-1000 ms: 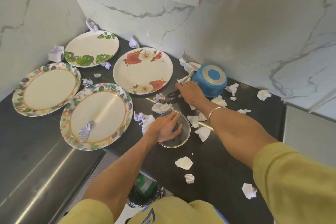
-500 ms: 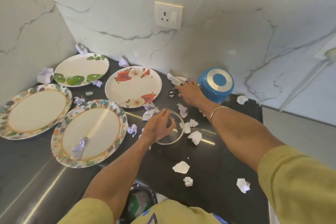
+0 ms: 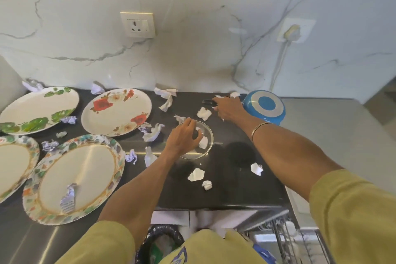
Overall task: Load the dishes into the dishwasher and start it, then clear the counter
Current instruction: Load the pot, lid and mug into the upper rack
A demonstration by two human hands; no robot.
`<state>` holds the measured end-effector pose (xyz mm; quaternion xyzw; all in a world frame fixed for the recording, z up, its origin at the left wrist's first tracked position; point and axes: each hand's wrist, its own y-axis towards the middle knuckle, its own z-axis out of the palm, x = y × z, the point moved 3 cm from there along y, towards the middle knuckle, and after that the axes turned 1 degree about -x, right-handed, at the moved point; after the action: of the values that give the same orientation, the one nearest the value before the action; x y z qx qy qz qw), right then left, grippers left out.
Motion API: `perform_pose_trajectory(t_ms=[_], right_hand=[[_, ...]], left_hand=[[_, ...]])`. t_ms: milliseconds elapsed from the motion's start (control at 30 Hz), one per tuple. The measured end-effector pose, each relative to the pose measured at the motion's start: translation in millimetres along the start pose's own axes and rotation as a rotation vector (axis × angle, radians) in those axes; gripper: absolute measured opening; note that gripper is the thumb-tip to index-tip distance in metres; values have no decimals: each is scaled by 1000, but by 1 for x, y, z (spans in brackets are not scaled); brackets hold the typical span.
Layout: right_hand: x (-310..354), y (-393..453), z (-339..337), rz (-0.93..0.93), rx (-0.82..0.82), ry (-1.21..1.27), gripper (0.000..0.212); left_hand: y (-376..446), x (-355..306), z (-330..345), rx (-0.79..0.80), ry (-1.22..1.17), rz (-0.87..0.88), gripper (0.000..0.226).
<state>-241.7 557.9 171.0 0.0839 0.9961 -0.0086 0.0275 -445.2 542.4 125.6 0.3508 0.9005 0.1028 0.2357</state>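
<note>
Hands: left [image 3: 183, 138] grips glass bowl [image 3: 206, 144] rim; right [image 3: 228, 107] grips pan handle [image 3: 209, 102]

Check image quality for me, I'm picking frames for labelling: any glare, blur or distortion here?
Head view: wide-angle bending curves the wall and counter edges; a bright glare streak crosses the leaf-rimmed plate and the steel surface below it; dark arm shadows lie on the black counter near the glass bowl; the dishwasher rack at the bottom edge looks soft.

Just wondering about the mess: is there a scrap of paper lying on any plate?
Yes, one crumpled scrap lies on the near plate.
</note>
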Motion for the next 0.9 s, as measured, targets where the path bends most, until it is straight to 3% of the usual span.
perform_pose_trajectory(t_ms=[100, 233, 467, 700, 900], right_hand=[[-34, -46, -1, 126, -5, 68, 39], [-79, -108, 8, 282, -3, 106, 28], [-147, -226, 11, 560, 11, 133, 27], [-177, -337, 16, 662, 7, 202, 24], [-175, -430, 35, 629, 47, 263, 25]], left_hand=[[-4, -34, 9, 27, -25, 91, 27], [-12, -76, 20, 62, -47, 163, 26], [-49, -159, 38, 144, -97, 297, 24], [-115, -224, 45, 147, -85, 387, 23], [-190, -275, 54, 155, -71, 335, 24]])
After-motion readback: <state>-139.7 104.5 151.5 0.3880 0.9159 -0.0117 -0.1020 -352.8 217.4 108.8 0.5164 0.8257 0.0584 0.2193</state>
